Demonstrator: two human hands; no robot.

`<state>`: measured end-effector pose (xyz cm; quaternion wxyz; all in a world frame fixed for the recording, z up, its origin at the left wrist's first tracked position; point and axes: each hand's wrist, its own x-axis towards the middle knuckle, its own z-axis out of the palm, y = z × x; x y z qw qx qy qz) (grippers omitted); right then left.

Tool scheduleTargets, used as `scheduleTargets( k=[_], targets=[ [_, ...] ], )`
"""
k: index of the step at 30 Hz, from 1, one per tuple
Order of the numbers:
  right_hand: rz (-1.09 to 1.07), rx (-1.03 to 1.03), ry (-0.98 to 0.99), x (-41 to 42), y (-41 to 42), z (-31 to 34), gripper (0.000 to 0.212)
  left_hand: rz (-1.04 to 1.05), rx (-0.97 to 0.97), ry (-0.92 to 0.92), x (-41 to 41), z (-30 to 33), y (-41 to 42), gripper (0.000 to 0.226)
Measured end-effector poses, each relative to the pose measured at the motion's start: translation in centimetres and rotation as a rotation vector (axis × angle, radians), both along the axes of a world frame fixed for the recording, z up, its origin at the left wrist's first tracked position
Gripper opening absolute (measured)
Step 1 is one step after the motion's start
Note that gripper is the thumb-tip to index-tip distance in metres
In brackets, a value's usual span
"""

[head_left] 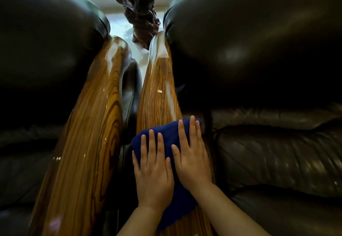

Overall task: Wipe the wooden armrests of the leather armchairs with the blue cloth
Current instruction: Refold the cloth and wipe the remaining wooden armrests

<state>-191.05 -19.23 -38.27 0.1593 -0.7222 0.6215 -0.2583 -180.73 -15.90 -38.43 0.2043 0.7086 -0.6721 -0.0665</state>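
Observation:
Two glossy wooden armrests run side by side away from me. The right armrest (157, 95) belongs to the dark leather armchair on the right (259, 69). The left armrest (88, 128) belongs to the armchair on the left (37, 50). A dark blue cloth (166, 130) lies across the near part of the right armrest. My left hand (152, 173) and my right hand (192, 154) both press flat on the cloth, fingers spread and pointing away from me. The cloth's near edge shows below my wrists.
A narrow dark gap (129, 106) separates the two armrests. A dark carved wooden piece (140, 13) stands behind the chairs in front of a bright window. The right chair's creased leather seat cushion (277, 152) lies right of my hands.

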Motion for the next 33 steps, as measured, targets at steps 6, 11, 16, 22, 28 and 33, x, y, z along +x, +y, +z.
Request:
scheduleTargets(
  k=[6,11,16,22,28,33],
  targets=[
    [0.028,0.039,-0.006,1.0,-4.8,1.3,0.064,-0.037,0.045,0.035,1.3,1.7,-4.6,0.058],
    [0.035,0.039,-0.035,1.7,-10.0,2.1,0.064,-0.067,0.076,0.079,2.3,3.0,-9.8,0.058],
    [0.033,0.067,-0.015,2.2,-14.8,2.9,0.063,-0.099,0.102,0.149,3.2,4.1,-15.1,0.057],
    [0.000,0.115,-0.009,3.1,-19.4,3.7,0.061,-0.147,0.141,0.260,4.0,4.4,-20.0,0.062],
    [-0.043,0.147,0.088,3.7,-25.4,4.9,0.063,-0.189,0.214,0.310,4.8,5.2,-26.6,0.060],
    [0.170,0.151,0.175,0.4,-26.0,5.8,0.073,-0.298,0.280,0.216,6.5,6.7,-28.8,0.068]
  ],
)
